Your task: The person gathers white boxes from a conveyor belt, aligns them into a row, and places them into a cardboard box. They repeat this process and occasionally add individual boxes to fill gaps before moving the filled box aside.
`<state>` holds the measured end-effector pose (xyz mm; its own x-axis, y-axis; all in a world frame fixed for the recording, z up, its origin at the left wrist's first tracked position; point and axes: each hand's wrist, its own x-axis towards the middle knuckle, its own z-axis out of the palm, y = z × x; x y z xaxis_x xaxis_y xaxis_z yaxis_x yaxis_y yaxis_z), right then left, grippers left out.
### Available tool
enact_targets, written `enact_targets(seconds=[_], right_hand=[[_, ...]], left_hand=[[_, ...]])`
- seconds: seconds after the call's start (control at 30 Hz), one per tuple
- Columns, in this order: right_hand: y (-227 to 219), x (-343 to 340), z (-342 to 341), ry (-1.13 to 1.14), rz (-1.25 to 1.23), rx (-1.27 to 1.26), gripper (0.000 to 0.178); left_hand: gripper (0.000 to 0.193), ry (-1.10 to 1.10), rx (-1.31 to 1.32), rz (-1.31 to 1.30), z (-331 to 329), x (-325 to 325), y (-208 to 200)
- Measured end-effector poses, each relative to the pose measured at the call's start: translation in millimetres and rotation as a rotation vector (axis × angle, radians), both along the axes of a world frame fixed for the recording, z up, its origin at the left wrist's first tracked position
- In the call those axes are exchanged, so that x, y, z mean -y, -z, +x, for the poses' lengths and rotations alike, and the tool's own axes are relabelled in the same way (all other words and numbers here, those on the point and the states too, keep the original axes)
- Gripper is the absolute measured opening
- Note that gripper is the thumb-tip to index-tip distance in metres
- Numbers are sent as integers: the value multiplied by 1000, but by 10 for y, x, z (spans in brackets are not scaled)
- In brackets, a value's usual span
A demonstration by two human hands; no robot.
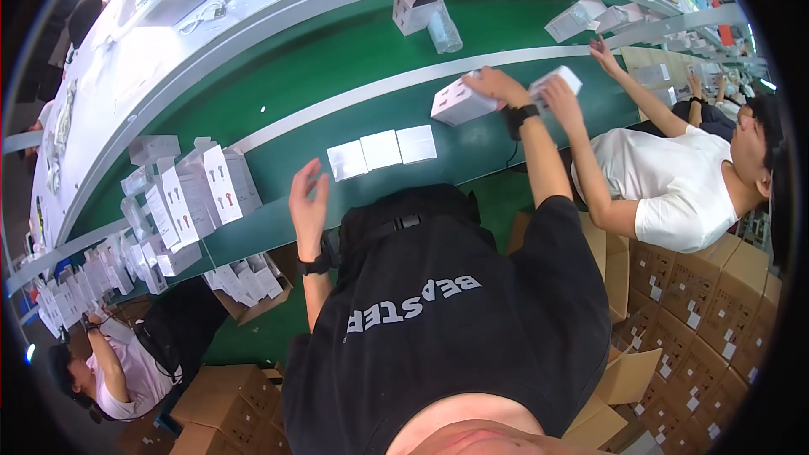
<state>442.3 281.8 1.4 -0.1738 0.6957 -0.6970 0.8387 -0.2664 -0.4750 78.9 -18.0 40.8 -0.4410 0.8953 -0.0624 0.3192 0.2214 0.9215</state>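
My right hand (503, 88) reaches out to the right and grips a white printed carton (459, 104) by its top and right end. The carton stands on the green work surface, pictures facing me. My left hand (308, 202) is raised near the bench's front edge, fingers apart, holding nothing. Just right of it, three white squares, flat panels or box tops (381, 151), form a row on the bench. To its left stand several upright white cartons (223, 185) with small product pictures.
A co-worker in a white shirt (666, 173) on the right holds a white box (558, 82) close to my right hand. Across the white rail (362, 88) sit a carton (415, 10) and a clear-wrapped item (444, 29). Brown cartons (683, 295) are stacked behind the co-worker.
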Motion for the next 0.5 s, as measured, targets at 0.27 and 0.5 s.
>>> enact_targets(seconds=[0.27, 0.5], right_hand=[[-201, 1133, -387, -453, 526, 38, 74], [-26, 1267, -220, -517, 526, -85, 85]], left_hand=[[96, 424, -656, -51, 36, -236, 311], [92, 475, -599, -123, 110, -478, 491]])
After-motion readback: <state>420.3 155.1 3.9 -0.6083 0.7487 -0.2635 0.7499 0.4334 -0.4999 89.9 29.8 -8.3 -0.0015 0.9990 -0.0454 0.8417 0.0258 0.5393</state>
